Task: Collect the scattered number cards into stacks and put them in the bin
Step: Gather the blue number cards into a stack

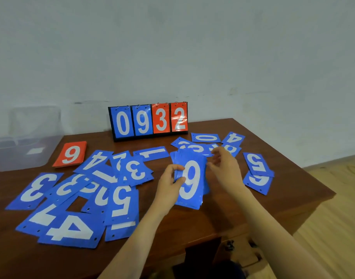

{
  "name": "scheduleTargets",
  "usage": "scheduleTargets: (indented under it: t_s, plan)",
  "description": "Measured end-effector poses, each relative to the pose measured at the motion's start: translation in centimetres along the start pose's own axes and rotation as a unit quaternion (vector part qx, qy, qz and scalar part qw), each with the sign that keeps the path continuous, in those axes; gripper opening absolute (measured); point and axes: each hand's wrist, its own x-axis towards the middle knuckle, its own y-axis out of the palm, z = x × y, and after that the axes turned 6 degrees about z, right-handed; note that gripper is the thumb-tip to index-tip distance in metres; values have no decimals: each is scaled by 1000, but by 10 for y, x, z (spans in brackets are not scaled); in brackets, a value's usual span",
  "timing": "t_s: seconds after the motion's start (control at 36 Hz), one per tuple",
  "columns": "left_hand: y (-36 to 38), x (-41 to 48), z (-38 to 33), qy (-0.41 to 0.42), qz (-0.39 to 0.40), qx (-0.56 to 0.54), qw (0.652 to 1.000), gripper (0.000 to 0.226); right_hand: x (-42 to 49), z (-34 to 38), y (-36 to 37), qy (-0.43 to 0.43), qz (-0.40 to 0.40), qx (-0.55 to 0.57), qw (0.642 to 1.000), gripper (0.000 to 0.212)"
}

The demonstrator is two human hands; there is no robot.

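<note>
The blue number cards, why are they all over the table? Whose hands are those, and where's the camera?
No machine here, just a person. The camera sits on their head and looks down, so you see their own two arms. The left hand pinches a stack of blue cards with a 6 on top. The right hand is at the stack's far corner; whether it grips is unclear. More blue cards lie scattered on the brown table. A red stack showing 6 lies left, a scoreboard stands at the back, and a clear bin sits far left.
</note>
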Motion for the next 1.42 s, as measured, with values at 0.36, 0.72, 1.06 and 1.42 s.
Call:
scheduleTargets:
  t_s: [0.36,0.72,1.06,1.42]
  plan:
    - [70,48,2,-52,-9,-11,999,26,71,-130,-60,213,130,-259,933,57]
    - [80,67,4,-101,-34,-16,994,27,100,-141,-54,225,159,-346,897,21]
    - [67,59,2,-115,-39,-33,992,25,104,-107,-67,118,76,-400,906,19]
    - [-7,30,-3,-99,-113,-9,989,28,73,-12,-64,-169,19,-141,975,13]
